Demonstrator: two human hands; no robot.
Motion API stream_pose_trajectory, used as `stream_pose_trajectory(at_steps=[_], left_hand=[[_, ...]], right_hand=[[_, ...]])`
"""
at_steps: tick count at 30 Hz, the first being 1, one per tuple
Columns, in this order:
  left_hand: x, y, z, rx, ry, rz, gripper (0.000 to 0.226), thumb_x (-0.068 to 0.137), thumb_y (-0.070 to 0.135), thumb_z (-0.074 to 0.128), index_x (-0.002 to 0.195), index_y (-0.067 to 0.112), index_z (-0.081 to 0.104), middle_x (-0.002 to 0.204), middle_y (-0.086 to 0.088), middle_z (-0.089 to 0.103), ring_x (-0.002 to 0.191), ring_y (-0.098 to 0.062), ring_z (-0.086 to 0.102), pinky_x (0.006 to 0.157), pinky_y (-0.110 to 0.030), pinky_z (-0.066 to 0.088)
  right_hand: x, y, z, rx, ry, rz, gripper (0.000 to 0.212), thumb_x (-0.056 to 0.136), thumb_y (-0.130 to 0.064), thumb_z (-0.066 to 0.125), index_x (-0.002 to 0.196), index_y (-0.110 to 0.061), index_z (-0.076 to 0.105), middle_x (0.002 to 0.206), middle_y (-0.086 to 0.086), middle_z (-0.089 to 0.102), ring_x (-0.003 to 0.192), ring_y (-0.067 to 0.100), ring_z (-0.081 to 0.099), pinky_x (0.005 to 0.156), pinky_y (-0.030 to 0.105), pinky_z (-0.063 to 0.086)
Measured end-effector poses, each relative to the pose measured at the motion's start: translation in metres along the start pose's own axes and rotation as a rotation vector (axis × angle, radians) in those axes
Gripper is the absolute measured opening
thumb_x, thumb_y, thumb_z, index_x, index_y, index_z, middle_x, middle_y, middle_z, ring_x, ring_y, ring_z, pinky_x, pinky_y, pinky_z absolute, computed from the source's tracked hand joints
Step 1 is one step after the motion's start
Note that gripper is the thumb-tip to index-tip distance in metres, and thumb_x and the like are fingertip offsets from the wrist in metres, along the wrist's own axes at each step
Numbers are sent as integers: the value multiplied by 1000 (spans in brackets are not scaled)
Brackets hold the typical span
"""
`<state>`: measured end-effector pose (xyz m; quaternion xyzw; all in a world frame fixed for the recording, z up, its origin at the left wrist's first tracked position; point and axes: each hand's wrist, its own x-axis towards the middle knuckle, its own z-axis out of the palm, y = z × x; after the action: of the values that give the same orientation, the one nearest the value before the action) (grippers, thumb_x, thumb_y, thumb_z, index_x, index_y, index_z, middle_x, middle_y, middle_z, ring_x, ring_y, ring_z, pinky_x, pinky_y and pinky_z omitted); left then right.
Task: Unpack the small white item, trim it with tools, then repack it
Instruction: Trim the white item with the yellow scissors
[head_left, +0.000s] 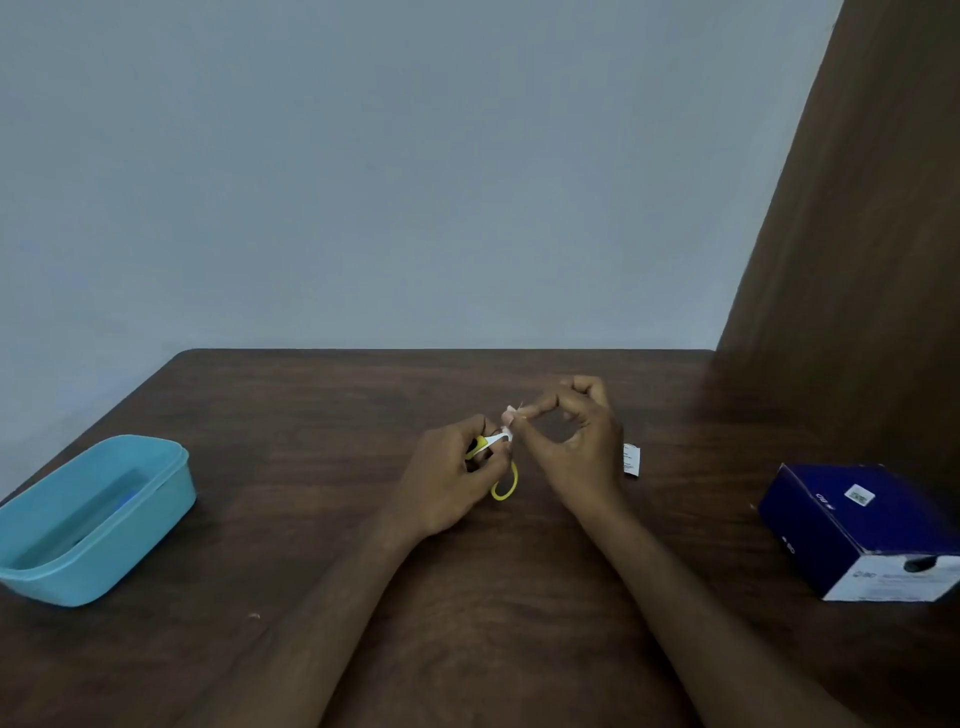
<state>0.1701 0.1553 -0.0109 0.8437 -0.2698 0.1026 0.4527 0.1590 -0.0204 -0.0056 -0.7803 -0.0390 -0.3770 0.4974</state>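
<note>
Right hand (569, 441) pinches small white item (509, 415) at fingertips, steadying it for trim; left hand (457, 467) grips yellow-handled scissors (498, 467), blades at item; wrapper (631, 460) set aside on table (311, 415)

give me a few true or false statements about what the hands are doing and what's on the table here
1. The left hand grips yellow-handled scissors. True.
2. The right hand lies flat and open on the table. False: it is raised, pinching a small white item between fingertips.
3. The blue plastic tub sits on the person's left. True.
4. The dark blue box is between the two hands. False: it sits far to the right, near the table's edge.
5. A small white wrapper lies on the table beside the right hand. True.
6. The scissors lie inside the tub. False: they are in the left hand, next to the white item.
</note>
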Motion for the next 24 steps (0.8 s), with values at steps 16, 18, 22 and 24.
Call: stream_pose_trajectory(at_steps=[16, 18, 22, 24], left_hand=[[0, 1, 1, 16, -5, 9, 20, 101, 27, 69, 82, 23, 65, 63, 10, 60, 56, -4, 52, 57, -18, 39], [0, 0, 2, 4, -7, -6, 20, 102, 28, 69, 82, 24, 65, 63, 11, 59, 56, -3, 50, 57, -18, 39], [0, -1, 1, -63, 22, -38, 23, 103, 29, 68, 82, 20, 65, 68, -3, 67, 56, -5, 48, 58, -26, 40], [0, -1, 1, -62, 20, -43, 23, 103, 31, 68, 83, 21, 65, 69, -5, 68, 56, -6, 48, 58, -27, 40]], right_hand=[[2, 5, 2, 176, 41, 199, 20, 83, -28, 88, 75, -23, 70, 80, -7, 78, 78, 23, 74, 72, 38, 56], [5, 10, -1, 245, 140, 296, 20, 87, -24, 87, 78, -19, 69, 78, -5, 80, 77, 24, 78, 70, 40, 59], [4, 12, -4, 379, 113, 359, 12, 90, -10, 83, 86, -11, 72, 78, 0, 80, 75, 18, 79, 63, 32, 61], [0, 9, -3, 437, 32, 398, 7, 91, -2, 80, 91, -7, 75, 79, 3, 79, 74, 17, 77, 66, 26, 61]])
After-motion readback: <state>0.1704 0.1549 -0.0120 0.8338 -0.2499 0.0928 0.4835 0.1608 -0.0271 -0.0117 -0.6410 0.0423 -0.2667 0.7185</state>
